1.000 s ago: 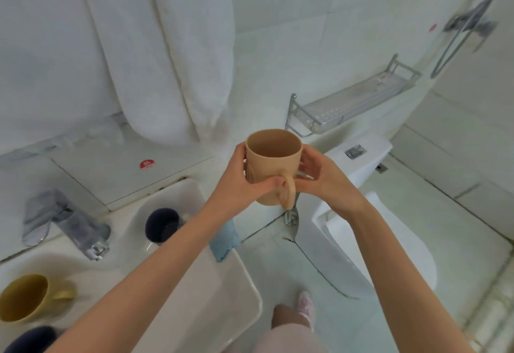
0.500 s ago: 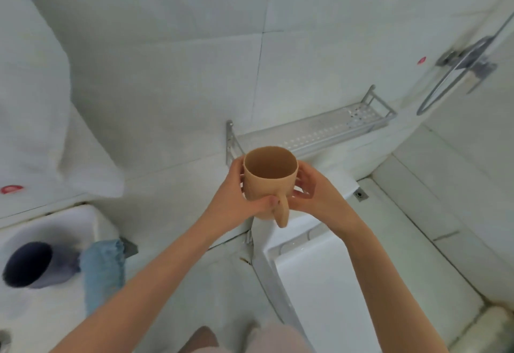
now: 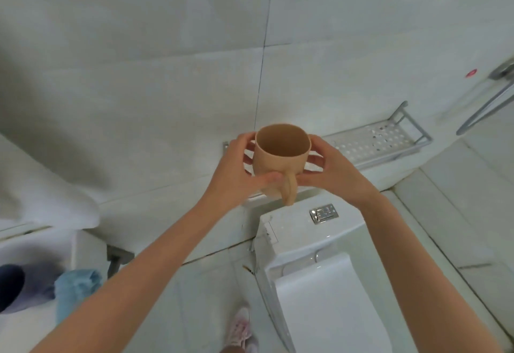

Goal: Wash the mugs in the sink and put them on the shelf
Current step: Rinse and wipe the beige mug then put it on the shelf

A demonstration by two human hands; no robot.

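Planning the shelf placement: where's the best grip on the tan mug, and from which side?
Probably the body, from both flanks, as the left hand and right hand do: the tan mug is upright, its handle pointing back at the person, leaving the far side free toward the metal shelf.

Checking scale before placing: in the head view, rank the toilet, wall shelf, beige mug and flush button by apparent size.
Largest to smallest as they look:
1. toilet
2. wall shelf, partly hidden behind the mug
3. beige mug, nearer the camera, so likely enlarged
4. flush button
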